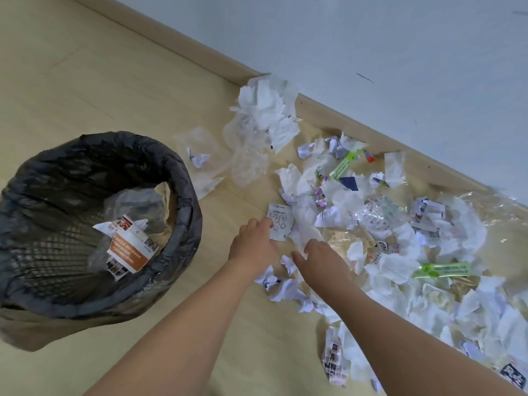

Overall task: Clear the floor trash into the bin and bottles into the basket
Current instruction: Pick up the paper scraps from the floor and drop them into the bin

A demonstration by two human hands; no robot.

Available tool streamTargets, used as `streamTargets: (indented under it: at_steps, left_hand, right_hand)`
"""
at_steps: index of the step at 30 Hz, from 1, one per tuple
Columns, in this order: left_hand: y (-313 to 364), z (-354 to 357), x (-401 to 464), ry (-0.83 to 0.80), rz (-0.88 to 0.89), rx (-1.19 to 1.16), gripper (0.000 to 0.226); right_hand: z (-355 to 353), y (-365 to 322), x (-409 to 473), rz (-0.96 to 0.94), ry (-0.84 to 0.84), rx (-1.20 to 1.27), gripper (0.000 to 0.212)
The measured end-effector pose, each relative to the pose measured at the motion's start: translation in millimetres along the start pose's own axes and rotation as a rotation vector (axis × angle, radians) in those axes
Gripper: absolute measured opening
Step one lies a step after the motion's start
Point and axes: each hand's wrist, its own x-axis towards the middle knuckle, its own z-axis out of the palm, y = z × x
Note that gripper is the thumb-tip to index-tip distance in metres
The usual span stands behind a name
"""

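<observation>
On the pale wooden floor [114,90], the left hand [253,242] pinches a small white printed leaflet [280,224], its writing too small to read. The right hand [320,260] hovers relaxed over scattered white paper trash [385,252]. Left of it stands the black-lined mesh bin [177,178], holding an orange card with a QR code [130,250].

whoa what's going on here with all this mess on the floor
A person is clearing trash off the floor. Both hands reach into a pile of crumpled paper and wrappers along the wall; the left hand touches a small printed slip, the right hand reaches beside it. The bin, lined with a black bag, already holds a few pieces.
</observation>
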Motion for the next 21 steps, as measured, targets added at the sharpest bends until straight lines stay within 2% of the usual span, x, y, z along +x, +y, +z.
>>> streamTargets:
  at_steps: [2,4,6,9,14,17,21]
  left_hand:
    - [5.0,5.4,12.4,0.030,-0.105,-0.140,0.042]
    - [7.4,9.4,24.3,0.081,-0.218,-0.181,0.050]
    - [7.3,13.3,32.1,0.129,-0.269,-0.090,0.060]
    - [7.1,14.8,40.8,0.169,-0.284,-0.014,0.064]
    - [-2.1,13.0,43.0,0.080,-0.285,-0.215,0.027]
    - [-2.9,6.7,26.9,0.097,-0.266,-0.428,0.013]
    - [12.0,-21.1,-1.2,0.211,-0.175,-0.370,0.010]
  right_hand:
    - [2.8,-6.6,6.5,0.016,0.008,-0.052,0.043]
    - [6.0,-10.9,12.5,0.029,0.003,-0.093,0.037]
    - [9.6,-9.4,17.8,0.036,-0.008,-0.110,0.020]
    - [9.9,-2.7,22.4,0.017,-0.001,-0.105,0.029]
    - [-0.6,5.3,18.1,-0.019,0.092,0.194,0.031]
    - [-12.4,8.2,9.0,-0.056,0.147,0.216,0.023]
    - [-35.7,5.6,-3.6,-0.120,0.261,0.299,0.029]
